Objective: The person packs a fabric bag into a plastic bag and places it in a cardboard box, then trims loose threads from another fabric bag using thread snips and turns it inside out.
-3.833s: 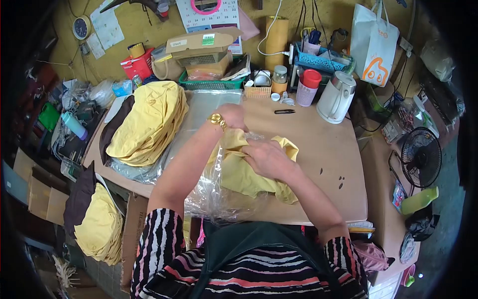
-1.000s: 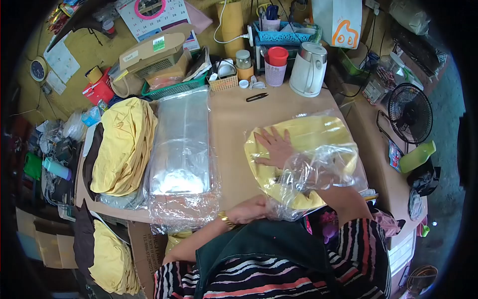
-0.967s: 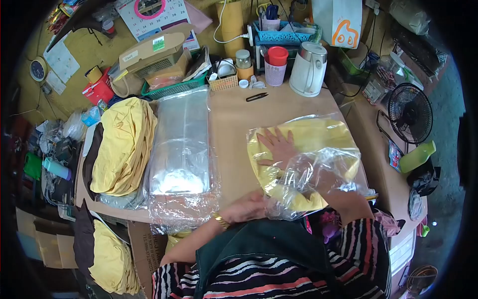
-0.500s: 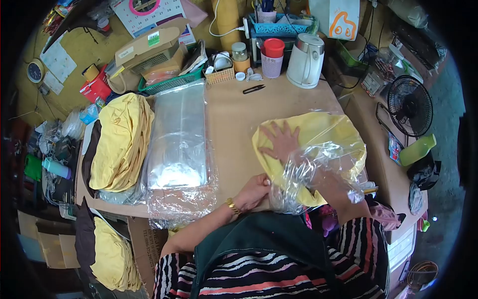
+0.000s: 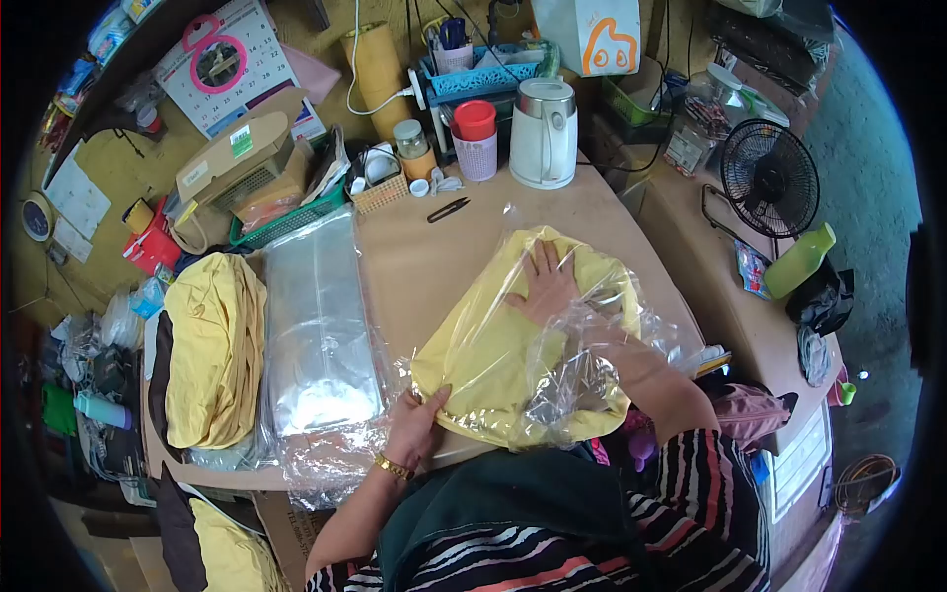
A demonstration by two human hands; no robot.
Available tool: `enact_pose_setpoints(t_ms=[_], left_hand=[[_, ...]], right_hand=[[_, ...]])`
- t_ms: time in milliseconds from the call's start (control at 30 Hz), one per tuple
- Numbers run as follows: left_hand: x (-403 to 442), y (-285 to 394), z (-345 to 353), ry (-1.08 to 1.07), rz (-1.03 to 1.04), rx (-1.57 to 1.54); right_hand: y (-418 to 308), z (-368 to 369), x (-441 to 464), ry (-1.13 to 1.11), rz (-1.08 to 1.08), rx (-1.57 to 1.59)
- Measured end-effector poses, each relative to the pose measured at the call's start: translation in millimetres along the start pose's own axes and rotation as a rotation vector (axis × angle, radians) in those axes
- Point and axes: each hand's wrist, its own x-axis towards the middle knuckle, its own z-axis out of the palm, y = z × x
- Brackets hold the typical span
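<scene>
A folded yellow cloth [image 5: 483, 340] lies on the table inside a clear plastic bag [image 5: 567, 395], its crinkled film catching the light. My right hand [image 5: 547, 286] rests flat on the cloth with fingers spread, and loose film wraps over its wrist and forearm. At the near left corner, my left hand [image 5: 414, 419] pinches the edge of the cloth and bag between thumb and fingers. Beside it to the left is a stack of flat clear plastic bags [image 5: 321, 345]. Farther left sits a pile of folded yellow cloth [image 5: 215, 350].
Small black thread snips [image 5: 449, 209] lie toward the back of the table [image 5: 395, 252]. Behind them stand a white electric kettle [image 5: 543, 138], a red-lidded pink cup [image 5: 475, 148] and a green basket [image 5: 296, 219]. A black fan [image 5: 769, 180] is on the right-hand surface.
My left hand has moved left and now holds the bag's near left corner. The cloth has turned and spreads farther left inside the bag. The camera view has shifted.
</scene>
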Motion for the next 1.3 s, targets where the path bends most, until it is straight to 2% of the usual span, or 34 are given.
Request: enact_pose_setpoints(t_ms=[100, 167, 333, 433, 567, 633, 667, 767, 800, 833, 900, 933, 967, 1000, 1033, 1067, 1100, 1167, 1233, 1300], left_hand=[[-5, 15, 23, 0.048, 0.075, -0.037], [-5, 31, 25, 0.152, -0.084, -0.183], [14, 12, 8, 0.166, 0.024, -0.261], [12, 4, 1, 0.176, 0.132, -0.059], [9, 18, 8, 0.233, 0.12, -0.035], [12, 46, 21, 0.228, -0.089, -0.305], [21, 52, 23, 0.236, -0.084, -0.321], [39, 53, 12, 0.143, -0.131, -0.217], [47, 44, 6, 0.11, -0.056, -0.149], [46, 43, 9, 0.075, 0.022, -0.084], [37, 59, 9, 0.15, 0.081, -0.019], [25, 71, 3, 0.218, 0.193, 0.011], [16, 79, -8, 0.29, 0.303, 0.038], [7, 84, -30, 0.343, 0.343, 0.034], [-3, 87, -53, 0.397, 0.381, 0.027], [-19, 91, -69, 0.439, 0.394, -0.032], [-32, 92, -80, 0.481, 0.408, -0.092], [-40, 81, -97, 0.522, 0.378, -0.203], [-40, 67, -109, 0.556, 0.343, -0.301], [-27, 59, -117, 0.478, 0.267, -0.347]], right_hand=[[1, 9, 10, 0.036, -0.114, 0.152], [-2, 6, 15, 0.076, -0.271, 0.062], [2, 15, 45, 0.018, -0.17, 0.275], [0, 18, 55, -0.011, -0.096, 0.283], [-1, 30, 62, -0.007, -0.083, 0.202], [-4, 18, 66, -0.055, -0.079, 0.193], [-5, 11, 67, -0.102, -0.056, 0.187], [-3, 1, 72, -0.156, -0.109, 0.234], [-5, 2, 71, -0.173, -0.121, 0.253], [-9, 15, 72, -0.119, -0.113, 0.233], [-17, 38, 77, -0.039, -0.11, 0.212], [-27, 45, 56, 0.367, -0.112, -0.483], [-27, 51, 40, 0.455, -0.197, -0.441], [-22, 9, 10, 0.148, -0.496, 0.155], [-13, -31, -21, -0.394, -0.607, 0.817], [-9, -57, -45, -0.698, -0.622, 0.972], [-12, -75, -62, -0.818, -0.649, 0.985], [-34, -83, -69, -0.65, -0.69, 0.934], [-57, -88, -82, -0.289, -0.723, 0.849], [-74, -94, -86, 0.089, -0.736, 0.744]])
